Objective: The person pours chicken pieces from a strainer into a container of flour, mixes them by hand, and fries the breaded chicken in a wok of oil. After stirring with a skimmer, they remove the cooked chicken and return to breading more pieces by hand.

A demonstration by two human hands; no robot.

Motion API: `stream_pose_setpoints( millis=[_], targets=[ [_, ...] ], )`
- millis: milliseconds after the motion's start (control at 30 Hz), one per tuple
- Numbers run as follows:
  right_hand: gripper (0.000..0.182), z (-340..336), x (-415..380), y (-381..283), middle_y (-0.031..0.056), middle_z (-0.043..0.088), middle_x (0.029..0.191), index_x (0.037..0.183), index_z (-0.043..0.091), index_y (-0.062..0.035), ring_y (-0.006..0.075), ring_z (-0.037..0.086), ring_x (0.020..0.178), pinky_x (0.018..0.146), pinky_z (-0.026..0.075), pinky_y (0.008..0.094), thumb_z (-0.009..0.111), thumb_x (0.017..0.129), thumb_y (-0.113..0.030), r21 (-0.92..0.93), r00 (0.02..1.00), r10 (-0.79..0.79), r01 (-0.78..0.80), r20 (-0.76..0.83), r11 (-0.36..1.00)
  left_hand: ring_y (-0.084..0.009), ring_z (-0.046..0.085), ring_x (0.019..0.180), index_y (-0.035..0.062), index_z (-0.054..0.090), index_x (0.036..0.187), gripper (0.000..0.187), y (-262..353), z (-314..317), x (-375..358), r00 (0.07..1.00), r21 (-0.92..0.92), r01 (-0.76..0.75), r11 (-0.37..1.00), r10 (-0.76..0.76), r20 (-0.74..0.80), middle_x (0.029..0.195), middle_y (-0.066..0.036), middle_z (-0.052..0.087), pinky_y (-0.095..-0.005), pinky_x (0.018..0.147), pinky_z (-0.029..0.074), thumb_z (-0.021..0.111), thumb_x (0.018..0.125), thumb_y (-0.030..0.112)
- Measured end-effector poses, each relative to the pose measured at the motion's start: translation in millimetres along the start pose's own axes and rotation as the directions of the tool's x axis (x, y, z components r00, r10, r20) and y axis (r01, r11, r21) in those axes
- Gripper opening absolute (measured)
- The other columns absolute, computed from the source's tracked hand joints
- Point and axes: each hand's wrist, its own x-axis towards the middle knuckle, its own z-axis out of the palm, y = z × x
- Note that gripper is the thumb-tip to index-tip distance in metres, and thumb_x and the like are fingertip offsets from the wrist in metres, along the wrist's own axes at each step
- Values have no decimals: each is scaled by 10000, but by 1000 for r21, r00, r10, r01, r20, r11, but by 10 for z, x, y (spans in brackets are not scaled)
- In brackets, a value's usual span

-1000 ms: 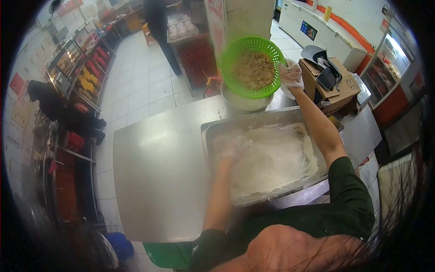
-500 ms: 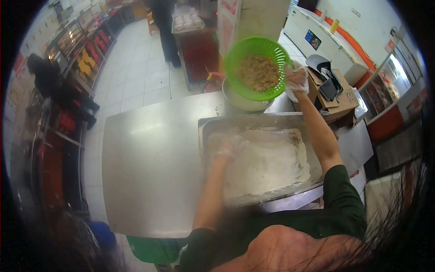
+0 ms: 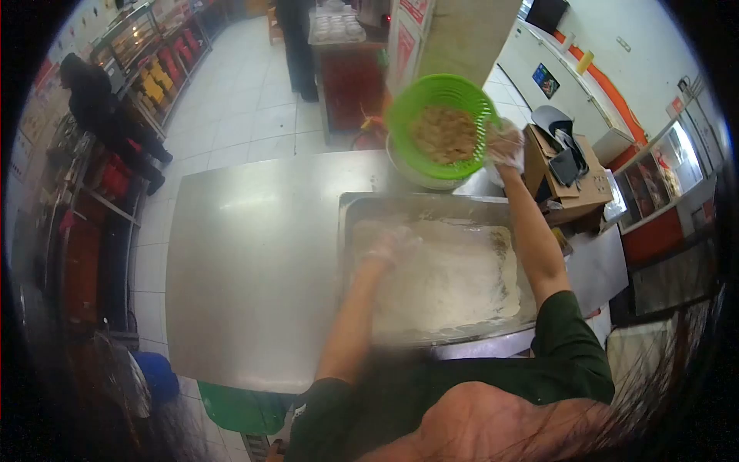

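In a clear plastic glove, my right hand (image 3: 504, 146) grips the right rim of a green perforated basket (image 3: 399, 115). Pale brown pieces (image 3: 445, 135) lie in the basket, which is tilted over a white round container (image 3: 419, 179). My left hand (image 3: 392, 245), also gloved, is low over the left part of a metal tray (image 3: 346, 231) spread with white powder (image 3: 439, 285). The left fingers blend into the powder, so their pose is unclear.
The tray rests on a steel table (image 3: 246, 269). A cardboard box (image 3: 589, 181) with a dark cap (image 3: 553, 119) stands at right. One person in dark clothes (image 3: 108, 115) is at far left; another person's dark legs (image 3: 299, 54) show at the back. A green stool (image 3: 239, 408) is below the table.
The basket and my right hand sit slightly lower and further right in view. The surroundings have shifted as the camera moved. My left hand remains over the powder.
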Motion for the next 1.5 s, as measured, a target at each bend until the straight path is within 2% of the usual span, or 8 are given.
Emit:
stream_pose_setpoints(
  millis=[300, 367, 633, 667, 967, 1033, 1433, 1500],
  targets=[
    [223, 224, 37, 439, 117, 593, 918, 999, 586, -66, 247, 559, 817, 727, 456, 375, 485, 888, -231, -683, 903, -426, 342, 50, 646, -339, 500, 1134, 76, 527, 1216, 609, -88, 96, 9, 999, 19, -36, 999, 36, -8, 1215, -176, 540, -384, 970, 377, 491, 830, 547],
    [212, 507, 249, 1089, 121, 596, 927, 994, 589, -56, 236, 565, 852, 741, 459, 377, 487, 882, -206, 44, 971, -231, 234, -57, 971, -332, 502, 1134, 71, 526, 1216, 613, -61, 81, -14, 1000, -6, -16, 1000, 16, 21, 1223, -173, 536, -377, 971, 377, 491, 832, 547],
    [265, 166, 57, 410, 108, 584, 911, 1041, 576, -64, 256, 565, 859, 729, 453, 397, 460, 895, -252, -832, 937, -306, 303, 170, 464, -326, 506, 1132, 95, 544, 1194, 601, -146, 170, 33, 999, 53, -6, 999, 8, -43, 1206, -157, 550, -384, 954, 393, 481, 830, 570],
    [270, 352, 205, 873, 112, 555, 886, 1077, 550, -97, 280, 555, 818, 682, 448, 419, 447, 898, -271, -308, 932, -359, 327, -54, 894, -326, 506, 1132, 95, 544, 1194, 601, -159, 176, 75, 999, 55, -13, 998, 16, -49, 1206, -157, 550, -384, 954, 393, 481, 830, 570],
    [297, 177, 186, 461, 92, 555, 862, 1043, 549, -94, 282, 540, 754, 620, 431, 434, 473, 885, -334, -719, 890, -447, 368, 88, 590, -337, 493, 1143, 106, 556, 1181, 586, -90, 141, 66, 999, 52, 40, 998, -39, -18, 1196, -156, 555, -391, 975, 374, 471, 831, 569],
    [344, 241, 120, 374, 160, 559, 1025, 1142, 542, -118, 313, 513, 952, 809, 396, 454, 482, 810, -182, -464, 979, 15, 84, 204, 882, -334, 490, 1149, 108, 552, 1192, 584, -109, 165, 35, 999, 38, 28, 999, -27, -27, 1210, -155, 548, -390, 973, 376, 474, 832, 561],
    [307, -46, 26, 217, 116, 588, 851, 955, 601, -118, 283, 558, 787, 644, 435, 406, 479, 856, -381, -743, 933, -359, 259, 27, 617, -333, 517, 1113, 111, 559, 1183, 574, 10, 59, -102, 999, 74, -10, 997, 12, -35, 1207, -158, 551, -383, 964, 384, 492, 829, 558],
    [255, 53, 31, 92, 103, 569, 826, 938, 603, -133, 274, 544, 762, 646, 427, 406, 484, 852, -341, -183, 949, 249, -284, -192, 941, -332, 513, 1118, 113, 558, 1185, 574, -69, 91, 36, 1000, 19, 18, 1000, -18, -18, 1206, -157, 551, -383, 968, 381, 496, 828, 558]
  ],
)
